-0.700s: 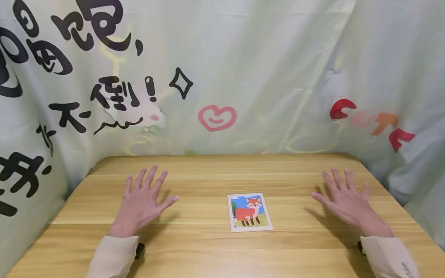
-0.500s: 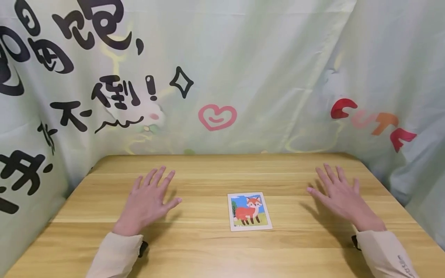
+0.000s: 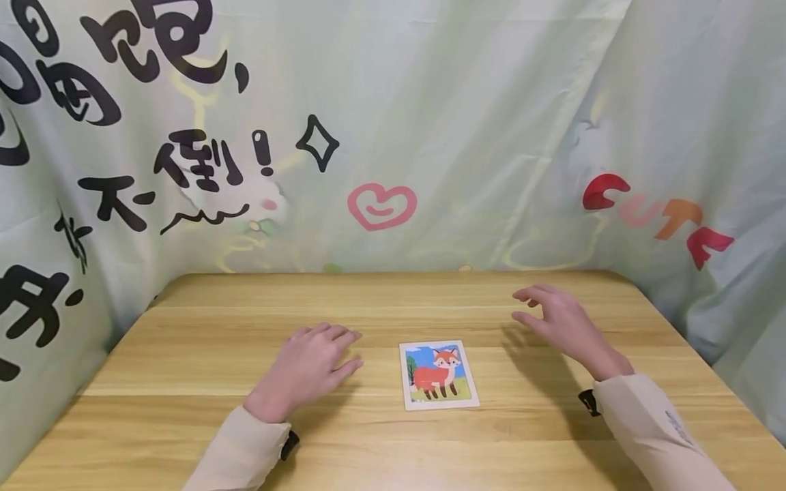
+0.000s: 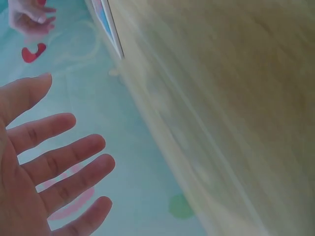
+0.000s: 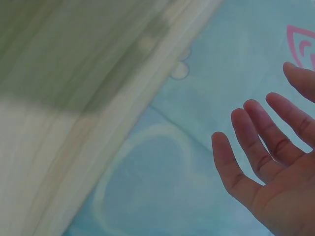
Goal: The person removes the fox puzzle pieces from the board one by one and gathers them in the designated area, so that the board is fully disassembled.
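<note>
A square picture puzzle of a red fox (image 3: 439,375) with a white border lies flat on the wooden table, near the middle. My left hand (image 3: 310,368) hovers over the table to its left, fingers spread and pointing toward it. Nothing is between those fingers, as the left wrist view of the hand (image 4: 54,167) also shows. On the other side, my right hand (image 3: 561,324) is raised above the table, farther from the puzzle, with fingers loosely bent and holding nothing. In the right wrist view the palm (image 5: 285,191) is bare.
The wooden table (image 3: 368,450) reaches back to a pale green curtain (image 3: 467,136) with black writing, a pink heart (image 3: 382,207) and coloured letters. The curtain also hangs along both sides. Shadows of both hands fall on the tabletop.
Both hands have moved inward toward the fox puzzle, the left one rightward and the right one leftward. Their fingers have turned from pointing away to pointing inward. The puzzle stays in place.
</note>
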`<state>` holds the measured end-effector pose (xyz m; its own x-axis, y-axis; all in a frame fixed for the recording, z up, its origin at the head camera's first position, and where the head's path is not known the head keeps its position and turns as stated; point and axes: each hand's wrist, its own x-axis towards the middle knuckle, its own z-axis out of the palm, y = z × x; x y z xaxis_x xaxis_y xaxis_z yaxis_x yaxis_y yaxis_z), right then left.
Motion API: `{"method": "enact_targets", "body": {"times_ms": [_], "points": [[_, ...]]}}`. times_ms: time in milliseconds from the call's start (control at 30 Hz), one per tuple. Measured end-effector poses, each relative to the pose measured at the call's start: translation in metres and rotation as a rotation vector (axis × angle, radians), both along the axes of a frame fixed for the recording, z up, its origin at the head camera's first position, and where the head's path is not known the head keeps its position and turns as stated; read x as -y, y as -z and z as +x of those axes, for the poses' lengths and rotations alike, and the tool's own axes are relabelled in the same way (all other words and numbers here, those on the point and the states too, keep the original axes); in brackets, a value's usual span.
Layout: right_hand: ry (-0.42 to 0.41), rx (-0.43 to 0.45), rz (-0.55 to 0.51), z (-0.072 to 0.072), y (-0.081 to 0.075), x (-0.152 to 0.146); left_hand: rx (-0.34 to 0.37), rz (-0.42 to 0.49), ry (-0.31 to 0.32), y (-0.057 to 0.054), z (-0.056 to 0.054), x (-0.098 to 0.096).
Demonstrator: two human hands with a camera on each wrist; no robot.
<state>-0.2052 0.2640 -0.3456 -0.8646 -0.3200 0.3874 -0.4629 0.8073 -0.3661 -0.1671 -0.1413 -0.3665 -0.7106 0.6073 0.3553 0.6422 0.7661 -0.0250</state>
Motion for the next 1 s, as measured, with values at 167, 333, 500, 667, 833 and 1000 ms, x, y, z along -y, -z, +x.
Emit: {"method": "enact_targets", "body": {"times_ms": [167, 333, 500, 667, 833, 1000], "points": [[-0.025, 0.021, -0.011, -0.004, -0.003, 0.009, 0.028, -0.032, 0.024, 0.002, 0.001, -0.009], [-0.070, 0.066, -0.051, -0.008, -0.004, 0.021, 0.057, -0.053, 0.046, 0.003, 0.001, -0.014], [-0.104, 0.081, -0.063, -0.009, -0.005, 0.028, 0.079, -0.070, 0.070, 0.006, 0.002, -0.024], [-0.148, 0.094, -0.075, -0.011, -0.005, 0.036, 0.106, -0.098, 0.079, 0.008, 0.004, -0.030], [-0.170, 0.101, -0.078, -0.014, -0.001, 0.040, 0.147, -0.128, 0.090, 0.009, 0.005, -0.034], [-0.182, 0.103, -0.081, -0.018, 0.003, 0.043, 0.248, -0.112, 0.070, 0.009, -0.001, -0.039]]}}
